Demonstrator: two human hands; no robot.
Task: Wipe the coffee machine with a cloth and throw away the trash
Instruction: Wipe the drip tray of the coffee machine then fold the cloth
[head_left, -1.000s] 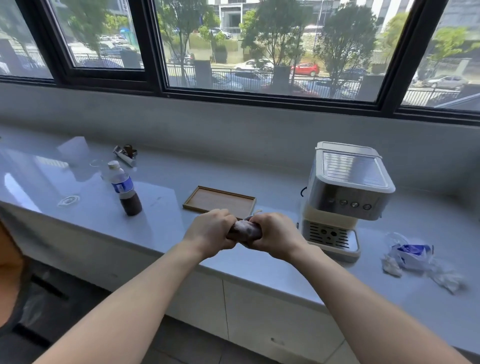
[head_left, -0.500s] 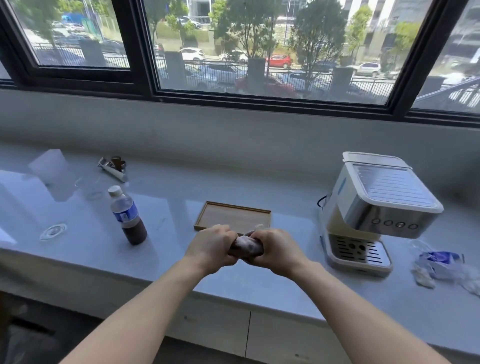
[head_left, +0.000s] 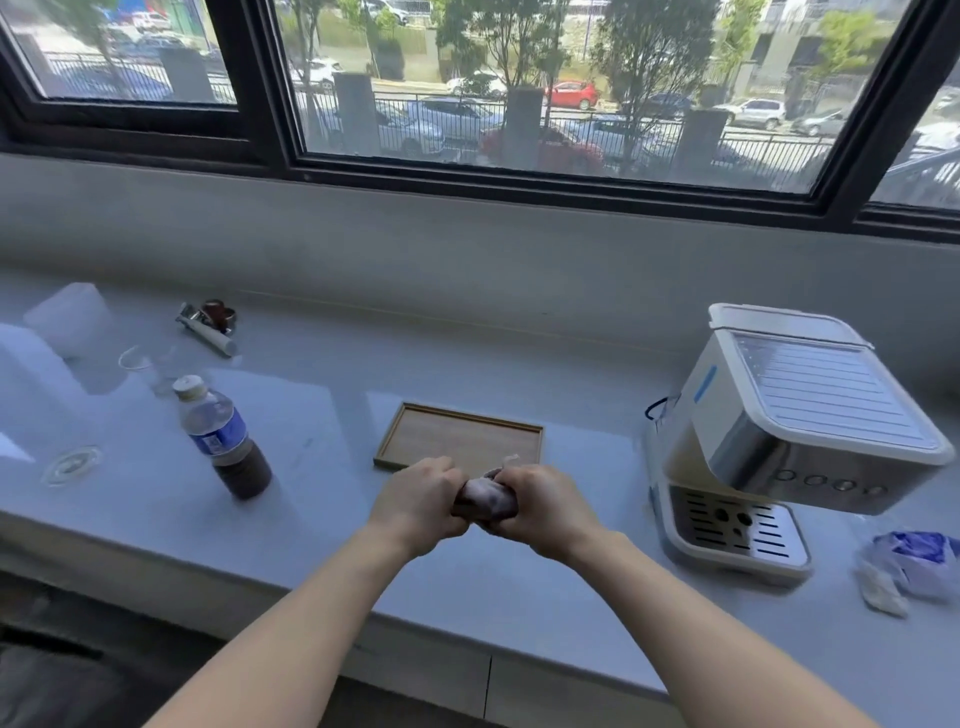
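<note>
Cloth (head_left: 485, 500), rolled into a tight damp-looking wad, sits clamped between both fists just above the near part of the table (head_left: 322, 525): the left hand (head_left: 418, 501) has its fingers (head_left: 441, 475) curled fully shut around one end, and the right hand (head_left: 540, 501) is closed the same way on the other end, so only a short brownish-grey stretch and a pale corner show between them. The grip looks like a wringing twist, and it reads the same as half a second and a second ago; what has shifted is the view, which has swung left so that the coffee machine (head_left: 789, 441) now stands well off to the right of the hands, untouched. Just behind the fists lies a shallow wooden tray (head_left: 462, 434). Further left stands a plastic bottle (head_left: 223, 439) partly filled with dark liquid, and beyond it a portafilter (head_left: 208, 322) lies near the wall. At the far right, past the machine, a crumpled white-and-blue bag of trash (head_left: 909, 569) rests on the table. Judging from this, the wiping has not begun and the trash is not yet collected; the cloth is only being readied.
</note>
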